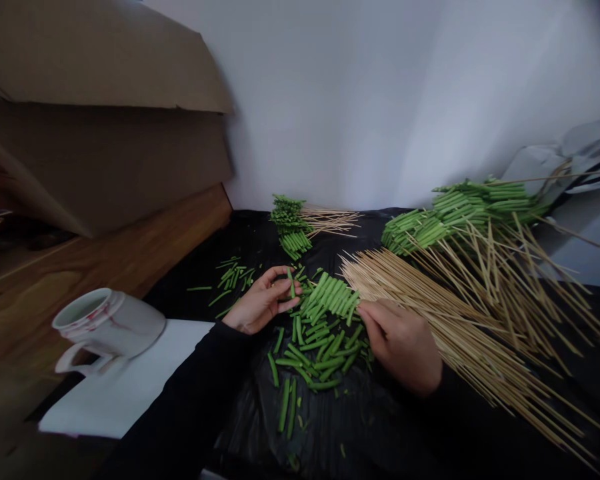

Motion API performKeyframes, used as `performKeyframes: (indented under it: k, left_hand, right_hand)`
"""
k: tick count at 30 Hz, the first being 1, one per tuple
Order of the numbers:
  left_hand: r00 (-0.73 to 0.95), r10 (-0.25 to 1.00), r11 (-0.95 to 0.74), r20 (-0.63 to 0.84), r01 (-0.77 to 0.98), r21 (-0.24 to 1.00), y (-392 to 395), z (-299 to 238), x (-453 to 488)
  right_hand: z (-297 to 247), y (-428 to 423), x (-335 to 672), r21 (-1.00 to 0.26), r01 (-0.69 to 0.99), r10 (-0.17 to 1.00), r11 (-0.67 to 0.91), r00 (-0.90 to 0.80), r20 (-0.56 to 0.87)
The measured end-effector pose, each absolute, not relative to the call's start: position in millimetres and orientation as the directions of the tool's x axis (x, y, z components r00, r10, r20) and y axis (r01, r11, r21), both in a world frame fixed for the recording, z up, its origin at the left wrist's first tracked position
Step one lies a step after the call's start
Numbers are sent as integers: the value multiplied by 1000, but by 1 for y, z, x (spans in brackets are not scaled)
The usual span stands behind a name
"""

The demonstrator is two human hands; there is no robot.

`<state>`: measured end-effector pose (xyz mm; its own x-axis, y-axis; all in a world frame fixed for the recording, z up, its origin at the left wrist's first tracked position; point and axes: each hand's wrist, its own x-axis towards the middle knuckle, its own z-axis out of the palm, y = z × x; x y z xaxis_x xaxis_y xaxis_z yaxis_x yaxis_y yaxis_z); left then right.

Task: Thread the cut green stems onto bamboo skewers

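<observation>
A loose heap of cut green stalk pieces [325,357] lies on black plastic sheeting [360,433] in front of the person, and just beyond that heap the two hands meet over one skewered row of stalk pieces [330,297]. The left hand [266,298], beyond the heap and to its left, pinches a single green stalk piece [291,283] between thumb and fingers, holding it upright just beside the row. The right hand [403,340], to the right of the heap, has its fingers curled tightly around the right end of the row; the skewer inside that grip is hidden. The pieces on the row stand side by side, slightly slanted. Right of the heap, a thick sheaf of bare bamboo skewers [430,307] fans past the right hand. Farther beyond the heap on the right, a large stack of filled skewers [460,213] has its bare stick ends pointing towards the person, while a smaller stack of filled skewers [295,227] sits straight beyond the heap, sticks pointing right. Left of the heap are scattered thin green bits [235,277], then a white mug [130,327] tipped on its side upon a white sheet [145,387]. A cardboard box [130,147] stands far beyond the heap to the left.
</observation>
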<state>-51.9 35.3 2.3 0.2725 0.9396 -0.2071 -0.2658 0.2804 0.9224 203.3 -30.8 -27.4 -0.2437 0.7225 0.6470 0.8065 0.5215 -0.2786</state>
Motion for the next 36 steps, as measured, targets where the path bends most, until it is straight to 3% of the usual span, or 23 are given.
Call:
performKeyframes:
  k: [17, 36]
  left_hand:
    - [318, 910, 347, -266, -235, 908, 35, -3, -49]
    - [222, 935, 321, -276, -200, 926, 32, -2, -44]
  right_hand:
    - [-28, -35, 197, -291, 785, 735, 547, -283, 616]
    - [-27, -35, 195, -312, 781, 757, 541, -290, 586]
